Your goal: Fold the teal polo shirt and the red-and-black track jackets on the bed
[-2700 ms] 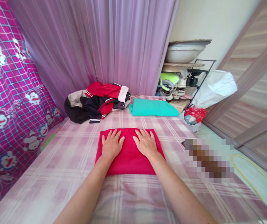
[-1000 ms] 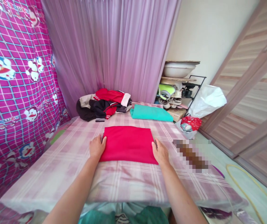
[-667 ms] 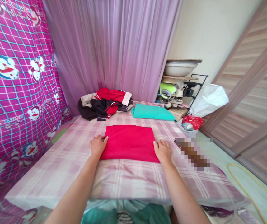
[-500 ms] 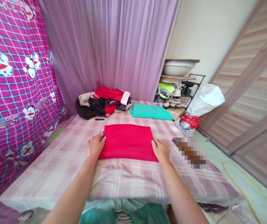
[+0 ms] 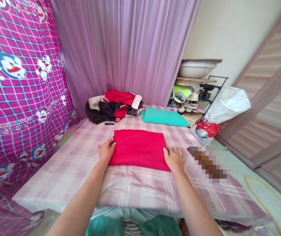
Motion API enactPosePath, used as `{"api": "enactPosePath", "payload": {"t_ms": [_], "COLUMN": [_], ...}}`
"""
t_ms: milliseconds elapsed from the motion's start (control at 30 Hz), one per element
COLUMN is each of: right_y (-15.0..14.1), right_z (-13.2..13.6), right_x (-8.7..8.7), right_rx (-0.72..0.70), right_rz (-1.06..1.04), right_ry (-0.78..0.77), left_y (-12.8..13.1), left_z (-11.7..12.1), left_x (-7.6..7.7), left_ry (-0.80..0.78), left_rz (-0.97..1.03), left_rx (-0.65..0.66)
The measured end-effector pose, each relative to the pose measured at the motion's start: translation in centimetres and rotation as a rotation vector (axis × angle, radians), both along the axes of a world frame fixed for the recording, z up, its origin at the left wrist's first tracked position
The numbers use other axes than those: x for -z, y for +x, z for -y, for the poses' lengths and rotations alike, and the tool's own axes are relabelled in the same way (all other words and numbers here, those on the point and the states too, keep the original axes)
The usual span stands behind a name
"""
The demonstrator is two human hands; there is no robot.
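A folded red garment (image 5: pixel 139 149) lies flat in front of me on a plaid tablecloth (image 5: pixel 64 164). At its left edge rests my left hand (image 5: pixel 106 150), thumb touching the fabric and the other fingers curved on the cloth outside it. My right hand (image 5: pixel 175 158) sits at the opposite edge in the same way, its thumb against the red fabric and its fingers spread on the tablecloth. Both hands are open. Beyond the red garment lies a folded turquoise cloth (image 5: pixel 165 117). A heap of dark and red clothes (image 5: pixel 114 106) is at the far left.
Purple curtains (image 5: pixel 130 49) hang behind the table. A rack with shoes (image 5: pixel 192 101) and a basin (image 5: pixel 196 69) stands back right, near white plastic bags (image 5: pixel 231 103). A blurred-out object (image 5: pixel 208 164) lies right of my right hand. A yellow hose or cord (image 5: pixel 260 186) is on the floor.
The view has shifted slightly, so everything on the table appears a little further right. Both hands stay at the sides of the red garment.
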State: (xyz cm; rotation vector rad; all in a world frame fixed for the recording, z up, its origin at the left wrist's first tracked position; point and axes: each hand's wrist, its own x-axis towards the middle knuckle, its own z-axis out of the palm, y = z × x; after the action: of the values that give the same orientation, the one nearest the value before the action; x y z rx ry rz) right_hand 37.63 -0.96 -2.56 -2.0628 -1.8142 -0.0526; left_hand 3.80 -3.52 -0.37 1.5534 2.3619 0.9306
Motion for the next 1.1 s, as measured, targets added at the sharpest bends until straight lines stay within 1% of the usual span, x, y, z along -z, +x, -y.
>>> {"api": "enactPosePath", "payload": {"t_ms": [67, 133, 167, 267, 333, 400, 500, 600, 700, 800, 867, 967, 1033, 1100], "right_y": [-0.3, -0.4, -0.3, -0.3, -0.3, -0.6, -1.1, -1.7, -2.2, -2.1, -1.5, 0.1, 1.6, 3.1], "right_z": [0.0, -0.2, -0.4, -0.9, -0.8, -0.6, -0.2, -0.3, -1.2, -3.3, -5.3, -9.1, -11.9, -14.8], "right_x": [-0.2, -0.4, -0.6, -1.2, -1.9, -2.8, -4.2, -5.9, -7.7, -9.5, -10.7, -12.5, -13.9, -15.5], "right_rx": [0.018, -0.004, -0.022, -0.079, -0.097, -0.081, -0.061, -0.068, -0.087, -0.085, -0.063, -0.011, 0.032, 0.08], "right_rz": [0.007, -0.002, -0.007, -0.015, -0.032, -0.055, -0.052, -0.027, -0.017, 0.001, 0.013, 0.016, 0.02, 0.025], "right_ry": [-0.04, -0.072, -0.079, -0.079, -0.093, -0.132, -0.172, -0.129, -0.062, -0.008, 0.028, 0.079, 0.103, 0.122], "left_y": [0.0, -0.3, -0.6, -1.7, -2.3, -2.7, -2.6, -1.9, -0.9, 0.3, 1.3, 3.2, 4.8, 6.7], "left_z": [0.0, -0.1, -0.3, -1.3, -2.0, -2.5, -3.0, -3.6, -4.9, -7.4, -9.7, -14.4, -17.9, -21.5], "left_x": [-0.1, -0.3, -0.5, -1.2, -1.7, -2.2, -2.6, -3.1, -3.9, -5.4, -6.6, -8.6, -10.0, -11.5], "left_ry": [-0.008, -0.035, -0.061, -0.143, -0.17, -0.175, -0.186, -0.134, -0.007, 0.102, 0.162, 0.238, 0.273, 0.307], "left_rz": [-0.035, -0.054, -0.033, 0.128, 0.228, 0.289, 0.382, 0.475, 0.548, 0.552, 0.536, 0.507, 0.517, 0.52], "left_rx": [-0.006, -0.011, -0.007, 0.04, 0.081, 0.12, 0.173, 0.173, 0.175, 0.24, 0.278, 0.334, 0.393, 0.415]}}
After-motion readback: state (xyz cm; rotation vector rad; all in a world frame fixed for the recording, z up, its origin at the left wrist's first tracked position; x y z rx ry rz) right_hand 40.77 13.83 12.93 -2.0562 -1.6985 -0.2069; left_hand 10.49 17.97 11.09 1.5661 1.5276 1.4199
